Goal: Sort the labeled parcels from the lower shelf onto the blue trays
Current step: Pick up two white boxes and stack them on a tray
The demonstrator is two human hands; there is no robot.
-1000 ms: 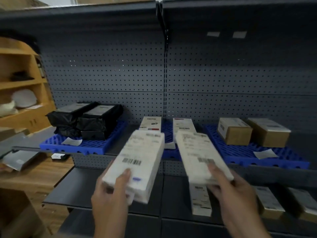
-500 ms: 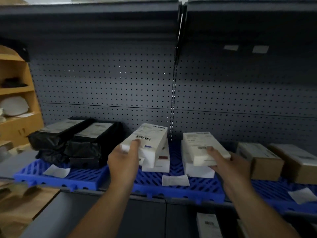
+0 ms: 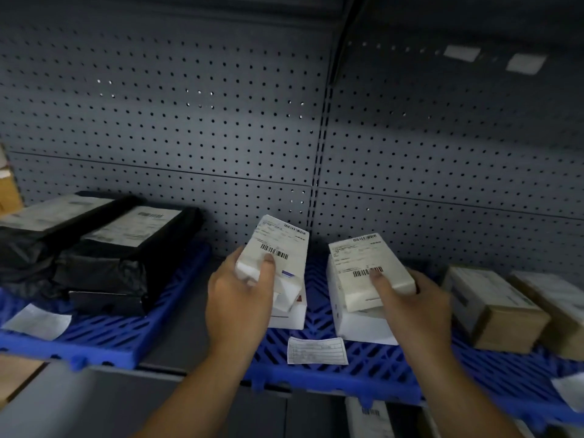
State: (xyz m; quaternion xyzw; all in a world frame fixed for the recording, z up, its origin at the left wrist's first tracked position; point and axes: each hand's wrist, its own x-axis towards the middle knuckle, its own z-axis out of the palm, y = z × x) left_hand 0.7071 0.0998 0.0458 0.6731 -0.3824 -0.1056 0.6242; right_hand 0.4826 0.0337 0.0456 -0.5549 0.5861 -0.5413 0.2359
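My left hand (image 3: 238,298) grips a white labelled parcel (image 3: 278,248), tilted up, just above another white parcel (image 3: 292,314) lying on the middle blue tray (image 3: 319,377). My right hand (image 3: 410,305) grips a second white labelled parcel (image 3: 366,267), which rests on top of a white parcel (image 3: 360,327) on the same tray. Thumbs lie on the barcode labels. A paper slip (image 3: 316,350) lies at the tray's front. On the lower shelf a white parcel (image 3: 369,418) shows at the bottom edge.
The left blue tray (image 3: 104,339) holds black bagged parcels (image 3: 104,251) and a paper slip (image 3: 38,320). The right tray carries brown cardboard boxes (image 3: 493,311) and a slip (image 3: 572,390). A grey pegboard wall (image 3: 221,121) backs the shelf.
Both hands rose from the lower shelf level and carried the two white parcels forward to the middle tray, over the parcels lying there. The view moved closer to the shelf.
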